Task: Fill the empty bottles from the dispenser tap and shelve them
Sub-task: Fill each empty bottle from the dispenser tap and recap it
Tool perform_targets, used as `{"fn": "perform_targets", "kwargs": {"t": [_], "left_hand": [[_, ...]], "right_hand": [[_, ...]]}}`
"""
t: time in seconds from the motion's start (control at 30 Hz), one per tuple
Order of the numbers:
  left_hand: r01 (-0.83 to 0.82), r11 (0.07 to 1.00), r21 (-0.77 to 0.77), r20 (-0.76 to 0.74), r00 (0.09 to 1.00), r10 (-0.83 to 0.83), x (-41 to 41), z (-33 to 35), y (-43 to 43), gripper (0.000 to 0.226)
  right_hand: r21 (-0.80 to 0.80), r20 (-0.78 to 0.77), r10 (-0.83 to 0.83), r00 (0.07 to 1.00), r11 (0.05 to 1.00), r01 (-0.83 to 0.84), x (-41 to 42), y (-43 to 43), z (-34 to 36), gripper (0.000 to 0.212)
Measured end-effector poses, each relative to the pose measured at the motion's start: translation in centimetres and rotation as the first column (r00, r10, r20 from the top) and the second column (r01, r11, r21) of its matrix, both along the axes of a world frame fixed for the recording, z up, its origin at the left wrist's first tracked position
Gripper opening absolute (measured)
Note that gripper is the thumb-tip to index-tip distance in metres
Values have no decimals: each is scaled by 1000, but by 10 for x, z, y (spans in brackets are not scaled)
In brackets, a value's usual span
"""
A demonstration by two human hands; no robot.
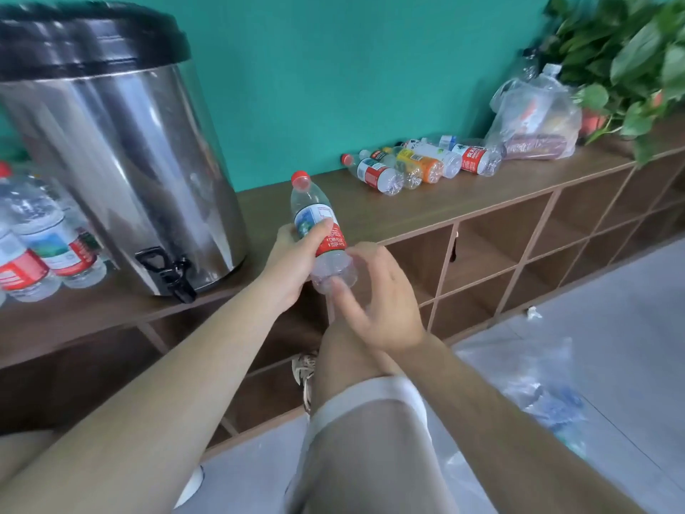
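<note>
My left hand (296, 261) grips a clear plastic bottle (315, 209) with a red cap and a red-and-white label, held tilted in front of the shelf edge. My right hand (378, 302) is beside the bottle's base with its fingers spread, fingertips near or touching the bottom. The steel dispenser (111, 150) with a black lid stands on the wooden shelf top (407, 213) to the left, and its black tap (170, 272) juts over the edge. Several empty bottles (419, 165) lie on their sides further right on the top.
Several labelled bottles (40, 246) stand left of the dispenser. A clear plastic bag (537, 116) and a leafy plant (626, 61) sit at the far right. Open cubbies (493, 254) run beneath the top. My knee (370, 439) and plastic wrap (537, 395) are below on the floor.
</note>
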State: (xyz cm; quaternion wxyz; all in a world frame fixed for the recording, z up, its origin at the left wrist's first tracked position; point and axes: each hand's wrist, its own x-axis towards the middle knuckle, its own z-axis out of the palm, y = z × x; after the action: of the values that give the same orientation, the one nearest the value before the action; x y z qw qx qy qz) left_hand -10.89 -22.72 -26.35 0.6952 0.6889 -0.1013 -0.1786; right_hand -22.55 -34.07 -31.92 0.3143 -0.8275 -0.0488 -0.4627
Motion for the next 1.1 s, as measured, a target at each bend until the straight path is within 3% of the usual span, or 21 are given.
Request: {"fn": "perform_targets", "kwargs": {"t": [0.07,0.13,0.2,0.27,0.4,0.57,0.67,0.77,0.87,0.97,1.1], "left_hand": [[9,998,65,59,998,-13,-32,9,31,80],[18,994,110,105,994,-30,-64,17,58,54],[17,987,159,167,985,-44,-90,24,82,41],[28,980,197,219,973,-72,-108,30,104,43],[3,974,227,266,962,-65,-129,36,146,53],[-50,965,257,322,946,-37,-146,29,182,53],[-254,923,288,432,895,112,-156,23,184,61],[-480,799,362,571,792,217,-164,21,183,70],[-399,864,307,454,859,235,-169,20,187,58],[-212,945,248,299,945,133,-169,14,201,49],[-19,994,105,181,983,0,-166,9,218,40]], "right_hand": [[132,-143,26,989,991,-7,-19,14,32,29],[209,-345,3,939,975,73,-20,26,72,28],[154,-497,-29,867,980,122,-12,41,110,43],[-23,-591,-124,797,990,137,-5,59,141,60],[-366,-656,-336,676,925,104,-4,95,187,81],[-435,-718,-357,597,900,15,-13,127,206,66],[-452,-730,-343,591,891,-42,-19,148,200,61],[-466,-718,-332,612,882,-68,-23,164,191,55],[-455,-694,-280,663,885,-102,-23,172,185,49],[-371,-714,-117,690,899,-231,-27,173,182,53],[-340,-727,45,685,844,-415,-31,168,179,58]]}}
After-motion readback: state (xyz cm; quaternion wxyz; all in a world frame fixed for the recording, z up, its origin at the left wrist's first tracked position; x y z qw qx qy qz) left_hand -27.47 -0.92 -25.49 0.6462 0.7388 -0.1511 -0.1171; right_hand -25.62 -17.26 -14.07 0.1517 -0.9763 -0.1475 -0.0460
